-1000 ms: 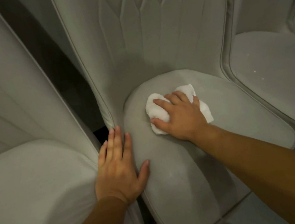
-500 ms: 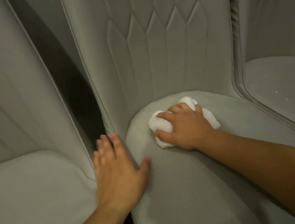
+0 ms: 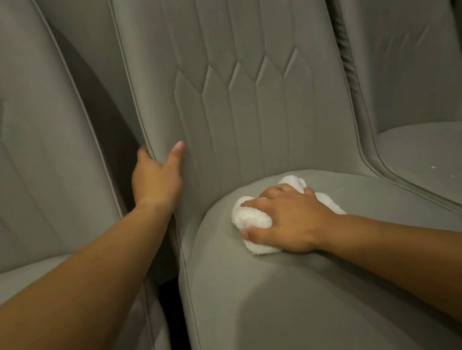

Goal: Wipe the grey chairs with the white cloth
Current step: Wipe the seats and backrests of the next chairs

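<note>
A grey upholstered chair with a stitched backrest fills the middle of the view. On the back part of its seat lies a crumpled white cloth. My right hand lies on top of the cloth with fingers curled over it, thumb at its near side. My left hand grips the left edge of the chair's backrest, thumb on the front face and fingers hidden behind the edge.
A second grey chair stands close on the left, with a narrow dark gap between the two. A third grey chair stands on the right, its seat showing small pale specks.
My left hand has lifted off the seat's front left edge and taken hold of the backrest's left edge. The view has tilted up. My right hand stays on the cloth.
</note>
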